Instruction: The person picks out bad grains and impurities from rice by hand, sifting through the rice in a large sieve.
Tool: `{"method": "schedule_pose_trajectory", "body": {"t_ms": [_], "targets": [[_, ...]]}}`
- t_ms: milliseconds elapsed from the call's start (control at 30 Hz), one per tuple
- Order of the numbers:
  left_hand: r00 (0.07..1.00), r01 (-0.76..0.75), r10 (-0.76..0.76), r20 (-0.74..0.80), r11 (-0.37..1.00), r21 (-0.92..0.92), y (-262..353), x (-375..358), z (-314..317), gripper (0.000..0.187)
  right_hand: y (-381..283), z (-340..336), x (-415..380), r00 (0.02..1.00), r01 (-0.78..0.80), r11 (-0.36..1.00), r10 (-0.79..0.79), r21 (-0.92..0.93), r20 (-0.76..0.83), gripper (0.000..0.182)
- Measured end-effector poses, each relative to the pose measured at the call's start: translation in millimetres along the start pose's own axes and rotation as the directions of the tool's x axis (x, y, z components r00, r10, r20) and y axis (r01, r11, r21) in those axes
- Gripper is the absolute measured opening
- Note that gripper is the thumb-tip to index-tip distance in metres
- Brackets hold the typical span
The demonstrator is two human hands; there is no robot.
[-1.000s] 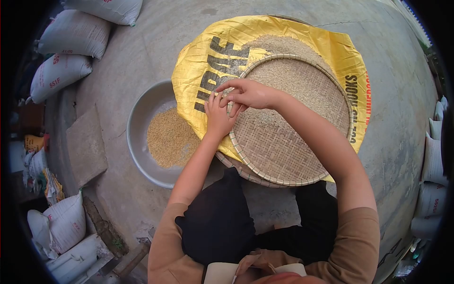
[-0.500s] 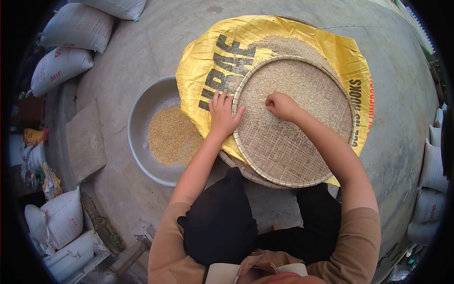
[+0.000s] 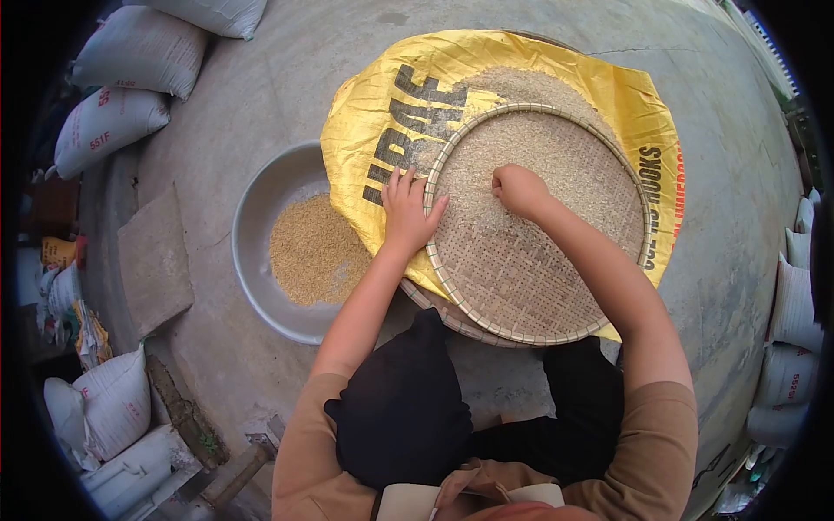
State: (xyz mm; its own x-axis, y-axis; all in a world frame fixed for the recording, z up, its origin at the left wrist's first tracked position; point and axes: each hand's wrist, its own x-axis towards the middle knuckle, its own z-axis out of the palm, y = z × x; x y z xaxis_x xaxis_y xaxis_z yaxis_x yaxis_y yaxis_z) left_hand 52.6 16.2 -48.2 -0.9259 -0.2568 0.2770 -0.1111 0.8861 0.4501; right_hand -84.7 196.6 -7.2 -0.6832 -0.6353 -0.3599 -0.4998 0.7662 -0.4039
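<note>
A round woven bamboo winnowing tray (image 3: 530,286) lies in front of me, with pale grain (image 3: 556,143) spread over its far half. My left hand (image 3: 410,208) rests at the tray's left rim, fingers spread over the yellow sack (image 3: 356,122) and thumb near the rim. Over the grain, my right hand (image 3: 519,189) is closed with its fingers curled in; what they hold, if anything, is hidden. The yellow printed sack lies under the tray, and more grain (image 3: 521,82) is heaped on it beyond the far rim.
A metal basin (image 3: 252,252) holding golden grain (image 3: 313,252) stands on the concrete floor (image 3: 287,78) at the left, partly under the sack's edge. Filled white sacks (image 3: 113,122) lie at the far left, and others (image 3: 795,304) line the right. A concrete slab (image 3: 156,260) lies left of the basin.
My right hand has shifted very slightly over the grain and remains closed. My left hand stays at the rim. The whole view has moved a little.
</note>
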Motion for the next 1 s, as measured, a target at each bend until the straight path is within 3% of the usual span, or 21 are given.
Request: {"method": "schedule_pose_trajectory", "body": {"t_ms": [167, 233, 267, 300, 333, 400, 433, 500, 533, 567, 633, 833, 1000], "targets": [[1.0, -0.004, 0.004, 0.011, 1.0, 0.008, 0.1, 0.3, -1.2, 0.053, -12.4, -14.3, 4.0, 0.998, -0.029, 0.996, 0.025, -0.085, -0.05, 0.012], [1.0, -0.007, 0.007, 0.012, 1.0, 0.004, -2.2, 0.4, 1.3, 0.054, -34.6, -29.1, 3.7, 0.998, 0.055, 0.998, -0.055, 0.007, 0.04, 0.015], [1.0, -0.009, 0.009, 0.013, 1.0, 0.001, -3.4, 0.0, 3.0, 0.055, -46.6, -35.9, 3.2, 0.967, 0.053, 0.898, -0.156, 0.438, 0.202, 0.019], [1.0, -0.01, 0.011, 0.018, 1.0, -0.001, -3.8, 0.8, 3.1, 0.055, -58.1, -42.0, 2.5, 0.903, -0.039, 0.627, -0.312, 0.778, 0.296, 0.022], [0.999, -0.035, 0.035, 0.02, 0.999, -0.02, -4.3, 2.0, 2.4, 0.054, -67.4, -46.5, 1.5, 0.904, -0.041, 0.624, -0.31, 0.78, 0.296, 0.022], [0.999, -0.032, 0.032, 0.007, 0.998, -0.045, -2.9, 1.7, 2.4, 0.052, -80.0, -52.9, -0.4, 0.86, 0.005, 0.422, -0.465, 0.907, 0.211, 0.032], [0.999, -0.037, 0.037, 0.006, 0.998, -0.042, -3.2, 1.0, 2.4, 0.052, -75.7, -49.5, 3.0, 0.861, 0.009, 0.419, -0.465, 0.908, 0.206, 0.032], [1.0, -0.026, 0.026, -0.003, 0.999, -0.026, -3.6, 0.1, 2.9, 0.051, -59.1, -38.1, 12.1, 0.957, 0.102, 0.694, -0.265, 0.713, 0.121, 0.035], [1.0, -0.024, 0.023, -0.004, 0.999, -0.029, -2.4, 0.2, 2.7, 0.051, -53.1, -35.0, 8.6, 0.98, 0.059, 0.749, -0.169, 0.659, 0.104, 0.025], [1.0, -0.019, 0.019, -0.009, 0.999, -0.026, -2.2, -0.2, 2.8, 0.048, -44.8, -28.5, 8.5, 0.98, 0.055, 0.753, -0.167, 0.656, 0.108, 0.025], [1.0, -0.011, 0.011, -0.013, 1.0, -0.026, -3.8, -0.5, 4.7, 0.046, -29.7, -8.3, 11.3, 0.97, 0.238, 0.906, -0.208, 0.349, -0.122, 0.017], [0.998, -0.05, 0.049, -0.029, 0.999, -0.021, -3.7, 0.1, 2.9, 0.038, -35.6, 35.2, 15.9, 0.978, 0.21, 0.926, -0.195, 0.314, -0.079, 0.012], [0.996, -0.08, 0.079, -0.037, 0.996, -0.025, -6.0, 0.0, 2.9, 0.042, -40.6, 41.8, 10.7, 0.961, 0.238, 0.949, -0.199, 0.209, -0.193, 0.01]]}}
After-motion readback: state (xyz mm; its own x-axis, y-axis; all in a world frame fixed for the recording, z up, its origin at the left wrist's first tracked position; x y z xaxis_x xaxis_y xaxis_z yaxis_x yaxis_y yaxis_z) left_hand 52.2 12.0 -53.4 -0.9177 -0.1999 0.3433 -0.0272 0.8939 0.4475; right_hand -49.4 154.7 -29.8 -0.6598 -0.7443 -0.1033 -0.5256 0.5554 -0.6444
